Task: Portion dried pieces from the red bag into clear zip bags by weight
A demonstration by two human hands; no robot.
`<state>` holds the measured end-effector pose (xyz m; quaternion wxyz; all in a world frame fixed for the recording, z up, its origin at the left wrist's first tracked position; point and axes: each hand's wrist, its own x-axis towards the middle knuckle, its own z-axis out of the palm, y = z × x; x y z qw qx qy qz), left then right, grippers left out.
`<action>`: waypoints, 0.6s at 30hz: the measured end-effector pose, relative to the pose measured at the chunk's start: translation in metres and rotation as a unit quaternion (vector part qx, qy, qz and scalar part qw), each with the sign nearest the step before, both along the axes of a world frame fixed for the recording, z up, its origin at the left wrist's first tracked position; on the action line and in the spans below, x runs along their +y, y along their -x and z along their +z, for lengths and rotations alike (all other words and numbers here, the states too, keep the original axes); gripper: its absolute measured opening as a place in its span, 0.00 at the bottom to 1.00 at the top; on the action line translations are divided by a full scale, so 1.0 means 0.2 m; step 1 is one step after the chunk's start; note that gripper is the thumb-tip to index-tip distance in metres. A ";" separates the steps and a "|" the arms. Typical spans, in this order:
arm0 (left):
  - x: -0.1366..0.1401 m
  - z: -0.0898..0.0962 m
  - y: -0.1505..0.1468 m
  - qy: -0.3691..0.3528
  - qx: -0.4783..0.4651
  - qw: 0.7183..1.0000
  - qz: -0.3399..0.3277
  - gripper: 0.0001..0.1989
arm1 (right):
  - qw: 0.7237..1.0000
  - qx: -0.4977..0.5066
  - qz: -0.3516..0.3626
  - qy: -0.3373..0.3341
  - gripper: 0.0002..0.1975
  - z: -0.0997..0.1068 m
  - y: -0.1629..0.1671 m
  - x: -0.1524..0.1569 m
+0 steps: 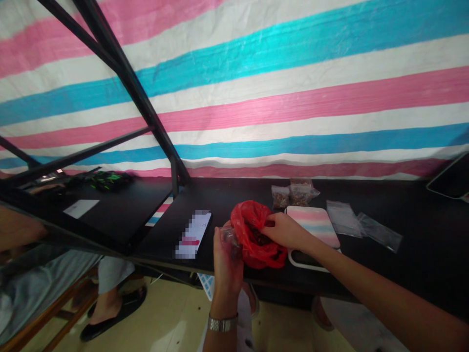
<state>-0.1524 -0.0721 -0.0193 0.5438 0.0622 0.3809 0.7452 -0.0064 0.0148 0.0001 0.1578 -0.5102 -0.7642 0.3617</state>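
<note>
A red plastic bag [256,259] sits near the table's front edge with its mouth spread, showing dark contents that I cannot identify. My left hand [227,266] is curled at the bag's left side, around a small clear plastic bag [230,238] that touches the red plastic. From the right, my right hand [284,229] reaches into the red bag's mouth. Its fingers are bent together, and the tips are hidden inside. Just beyond that wrist lies what looks like a kitchen scale [317,225], with a shiny square top and a dark front panel partly behind my forearm.
Two filled clear bags [280,197] of brown bits stand behind the scale. Flat clear bags [344,218] lie on its right. A phone [194,234] rests to the left. A black metal frame [146,107] rises there, with a seated person's leg [113,278] below. A dark-screened device [452,178] stands far right.
</note>
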 end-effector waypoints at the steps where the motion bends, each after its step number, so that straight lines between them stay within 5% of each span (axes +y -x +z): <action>1: 0.00 -0.01 0.01 0.001 0.008 1.000 -0.004 0.17 | 1.000 -0.001 -0.001 0.002 0.09 0.02 0.00 0.00; 7: -0.01 -0.09 0.07 0.035 0.177 0.984 0.004 0.24 | 0.997 0.027 -0.002 0.072 0.12 0.10 -0.06 0.02; 11: -0.04 -0.11 0.12 0.046 0.361 0.930 0.060 0.27 | 0.986 0.105 0.021 0.124 0.14 0.12 -0.15 0.01; 18: -0.18 -0.06 0.03 -0.026 0.541 0.828 0.145 0.27 | 0.980 0.145 0.019 0.133 0.19 0.30 -0.28 -0.08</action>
